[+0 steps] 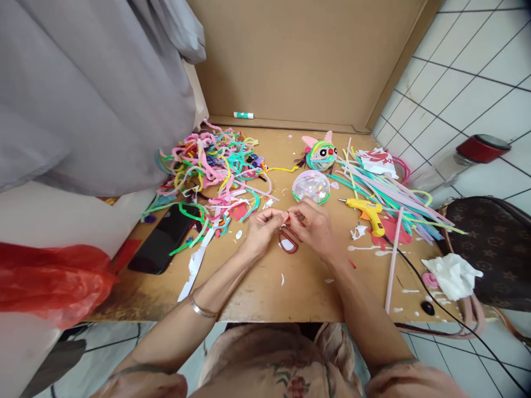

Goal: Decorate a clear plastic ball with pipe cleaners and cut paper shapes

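Note:
My left hand (265,228) and my right hand (312,222) meet over the middle of the table, fingertips almost touching. Both are closed in a pinch on a small red piece (287,217), mostly covered by the fingers. Just below them lie scissors with dark red handles (289,245); their blades are hidden under my hands. Beyond my right hand sits a clear round bowl (311,187) with a purple and green rim and small bits inside. Behind it stands a pipe-cleaner animal head (322,155) with pink ears, round eyes and a red nose.
Tangled pipe cleaners (211,171) heap at the left, near a black phone (161,240). To the right are a yellow glue gun (365,213) with a trailing cord, straight pipe cleaners (385,188), crumpled tissue (452,275) and a brown bag (493,249). A glue stick (243,115) lies at the back.

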### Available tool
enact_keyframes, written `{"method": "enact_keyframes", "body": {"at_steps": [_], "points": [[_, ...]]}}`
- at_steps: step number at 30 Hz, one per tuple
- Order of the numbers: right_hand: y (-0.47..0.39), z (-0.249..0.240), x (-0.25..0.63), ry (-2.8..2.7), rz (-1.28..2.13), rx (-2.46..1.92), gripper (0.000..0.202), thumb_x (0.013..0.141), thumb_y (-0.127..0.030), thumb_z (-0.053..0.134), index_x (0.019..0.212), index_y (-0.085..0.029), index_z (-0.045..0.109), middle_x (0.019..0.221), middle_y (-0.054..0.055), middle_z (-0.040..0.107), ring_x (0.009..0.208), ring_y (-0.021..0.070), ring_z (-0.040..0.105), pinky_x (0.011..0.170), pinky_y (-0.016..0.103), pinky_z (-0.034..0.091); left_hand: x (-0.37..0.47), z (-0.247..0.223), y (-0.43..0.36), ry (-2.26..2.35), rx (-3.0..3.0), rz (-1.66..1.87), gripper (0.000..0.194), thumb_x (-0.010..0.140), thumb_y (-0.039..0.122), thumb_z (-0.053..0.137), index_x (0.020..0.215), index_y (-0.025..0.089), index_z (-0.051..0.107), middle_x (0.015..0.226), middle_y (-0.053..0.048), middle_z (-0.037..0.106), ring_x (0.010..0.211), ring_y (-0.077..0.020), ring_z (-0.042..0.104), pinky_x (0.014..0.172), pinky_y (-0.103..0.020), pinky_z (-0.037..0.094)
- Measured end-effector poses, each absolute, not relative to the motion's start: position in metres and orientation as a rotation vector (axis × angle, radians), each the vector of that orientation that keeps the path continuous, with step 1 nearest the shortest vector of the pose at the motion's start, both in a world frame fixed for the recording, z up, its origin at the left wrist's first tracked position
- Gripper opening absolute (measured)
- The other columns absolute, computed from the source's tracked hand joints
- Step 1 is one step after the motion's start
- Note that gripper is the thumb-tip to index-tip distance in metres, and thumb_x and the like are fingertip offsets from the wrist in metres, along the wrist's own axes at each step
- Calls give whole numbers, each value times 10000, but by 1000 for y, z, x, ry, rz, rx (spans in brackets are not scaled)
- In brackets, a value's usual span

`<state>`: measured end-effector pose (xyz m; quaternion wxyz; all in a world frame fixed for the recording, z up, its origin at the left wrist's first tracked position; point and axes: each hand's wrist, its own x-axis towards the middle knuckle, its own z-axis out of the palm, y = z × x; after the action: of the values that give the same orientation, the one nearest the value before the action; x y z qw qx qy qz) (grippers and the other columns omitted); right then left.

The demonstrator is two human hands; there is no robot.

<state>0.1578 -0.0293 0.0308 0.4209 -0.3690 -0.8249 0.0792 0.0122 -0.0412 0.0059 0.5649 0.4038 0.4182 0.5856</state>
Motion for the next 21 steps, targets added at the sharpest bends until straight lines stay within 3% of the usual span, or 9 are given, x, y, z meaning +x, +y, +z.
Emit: {"method": "enact_keyframes", "body": {"at_steps": [12,17,21], "points": [[-28,28,154,-1874,397,-1020,177,891,-216,517,755,-190,628,729,19,605,704,145,555,670,272,408,16,5,-41,958,872,1402,368,576,470,827,623,146,658,521,34,511,502,-68,364,535,-237,290],[-24,33,161,-1617,928,-1171,211,865,-366,525,753,-195,575,610,-42,477,537,99,412,529,243,332,10,7,-38,969,1000,1403,385,599,495,822,654,150,662,623,12,587,582,-92,455,612,-246,381],[-23,37,160,-1444,1373,-1245,379,806,-542,548,664,-191,546,503,-75,349,430,68,281,430,226,206,4,6,-37,1027,1253,1417,361,703,503,755,675,153,672,656,-1,592,623,-114,484,640,-258,395]]}}
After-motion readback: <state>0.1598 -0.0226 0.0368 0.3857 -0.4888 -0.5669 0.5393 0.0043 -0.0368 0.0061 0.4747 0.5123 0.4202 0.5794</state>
